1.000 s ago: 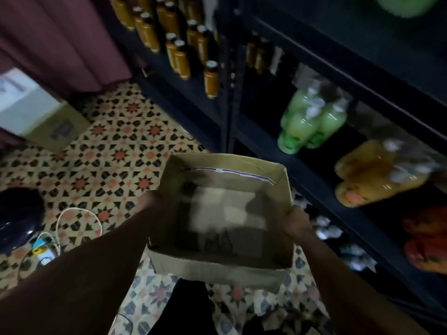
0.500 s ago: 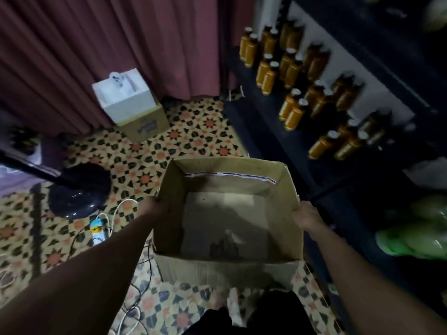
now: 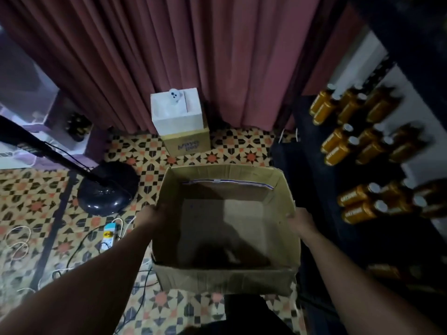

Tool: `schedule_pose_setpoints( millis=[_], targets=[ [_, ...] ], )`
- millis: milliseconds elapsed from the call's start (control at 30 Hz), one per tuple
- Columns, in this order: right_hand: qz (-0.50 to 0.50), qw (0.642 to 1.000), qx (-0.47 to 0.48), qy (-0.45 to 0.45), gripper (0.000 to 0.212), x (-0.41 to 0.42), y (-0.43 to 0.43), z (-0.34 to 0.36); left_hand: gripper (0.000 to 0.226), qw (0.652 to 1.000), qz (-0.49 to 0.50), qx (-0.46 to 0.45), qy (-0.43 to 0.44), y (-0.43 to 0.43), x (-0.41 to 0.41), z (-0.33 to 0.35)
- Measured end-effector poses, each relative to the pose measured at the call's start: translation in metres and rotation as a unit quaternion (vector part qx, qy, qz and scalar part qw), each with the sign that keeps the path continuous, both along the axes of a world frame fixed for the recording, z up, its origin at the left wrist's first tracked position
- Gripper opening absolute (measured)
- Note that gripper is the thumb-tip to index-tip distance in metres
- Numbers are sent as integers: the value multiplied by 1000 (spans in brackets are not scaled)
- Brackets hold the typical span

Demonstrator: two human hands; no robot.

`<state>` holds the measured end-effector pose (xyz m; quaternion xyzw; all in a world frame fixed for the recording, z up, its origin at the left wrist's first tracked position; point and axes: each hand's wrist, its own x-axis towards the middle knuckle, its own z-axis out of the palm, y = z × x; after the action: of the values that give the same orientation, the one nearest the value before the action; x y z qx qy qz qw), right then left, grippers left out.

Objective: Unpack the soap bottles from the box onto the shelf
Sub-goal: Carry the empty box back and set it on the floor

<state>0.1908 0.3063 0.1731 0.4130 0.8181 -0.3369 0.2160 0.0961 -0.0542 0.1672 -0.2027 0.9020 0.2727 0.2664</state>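
Observation:
I hold an open cardboard box in front of me, above the patterned floor. Its inside shows only bare cardboard and shadow, no bottles. My left hand grips the box's left wall near the rim. My right hand grips the right wall. Several amber soap bottles with pale caps stand in rows on the dark shelf at the right.
A maroon curtain hangs ahead. In front of it a white box sits on a small brown carton. A black round fan base with its pole stands at the left, beside a power strip and loose cables.
My view and the box have swung left, away from the shelf with the green and orange bottles, toward the curtain. Both hands keep their grip on the box.

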Motion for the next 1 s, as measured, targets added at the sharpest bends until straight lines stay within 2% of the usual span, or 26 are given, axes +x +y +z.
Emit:
schedule_pose_setpoints(
  millis=[300, 467, 567, 767, 900, 1000],
  targets=[
    [49, 999, 21, 9, 28, -152, 42, 15, 40, 999, 44, -19, 11, 37, -127, 17],
    [62, 998, 17, -3, 27, -213, 50, 2, 39, 999, 45, 3, -1, 41, -184, 5],
    [56, 998, 20, -11, 25, -250, 51, -16, 42, 999, 34, -10, -20, 41, -219, -15],
    [47, 997, 30, -49, 26, -298, 49, -65, 34, 999, 1, -8, -38, 42, -278, -71],
    [42, 996, 46, -70, 25, -328, 49, -126, 23, 998, -36, -17, -44, 43, -310, -131],
    [39, 995, 43, -80, 25, -349, 50, -184, 26, 996, -66, -29, -44, 44, -328, -179]
  ],
)
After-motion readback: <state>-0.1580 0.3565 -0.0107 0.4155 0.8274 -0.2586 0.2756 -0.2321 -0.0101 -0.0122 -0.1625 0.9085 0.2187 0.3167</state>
